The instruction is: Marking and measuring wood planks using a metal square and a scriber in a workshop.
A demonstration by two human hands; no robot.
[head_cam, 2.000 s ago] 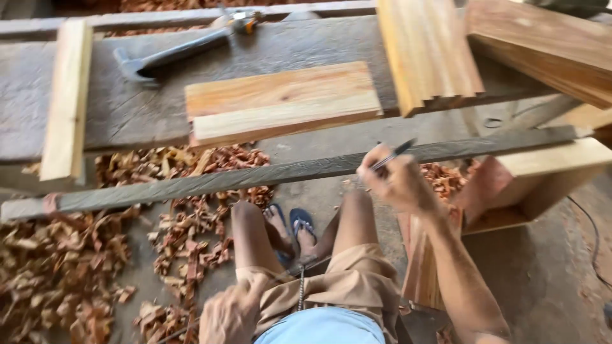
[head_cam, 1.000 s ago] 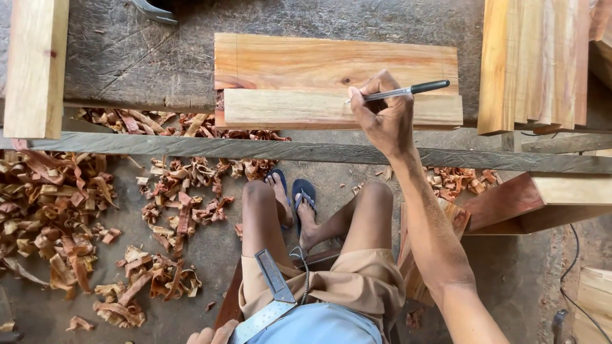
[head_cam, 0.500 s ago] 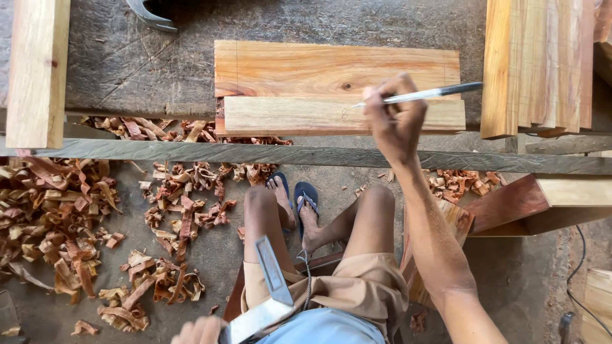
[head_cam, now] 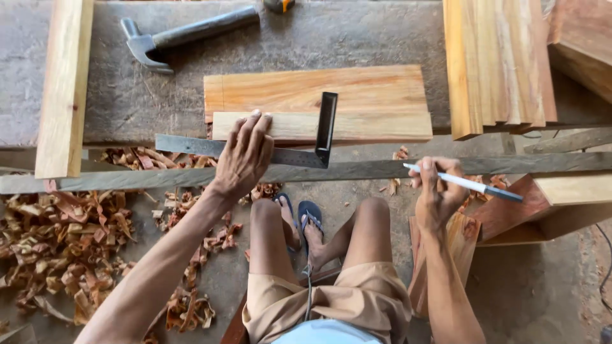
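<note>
My left hand [head_cam: 245, 153] presses a metal try square [head_cam: 299, 153] against the front edge of a light wooden board [head_cam: 357, 125]. The square's long blade runs left along the edge and its short arm lies across the board's top. That board rests on a wider orange-brown plank [head_cam: 319, 88] on the grey workbench [head_cam: 95, 95]. My right hand [head_cam: 437, 191] is drawn back below the bench, gripping a white pen with a dark cap [head_cam: 468, 185] that points right. It touches no wood.
A claw hammer [head_cam: 185, 33] lies at the bench's back left. A long pale board [head_cam: 64, 83] stands at the left, stacked planks [head_cam: 497, 60] at the right. Wood shavings [head_cam: 70, 236] cover the floor left of my knees. Wooden blocks [head_cam: 554, 204] sit at lower right.
My left hand came up with the try square and laid it against the board's edge. My right hand with the pen pulled back from the board toward me.
</note>
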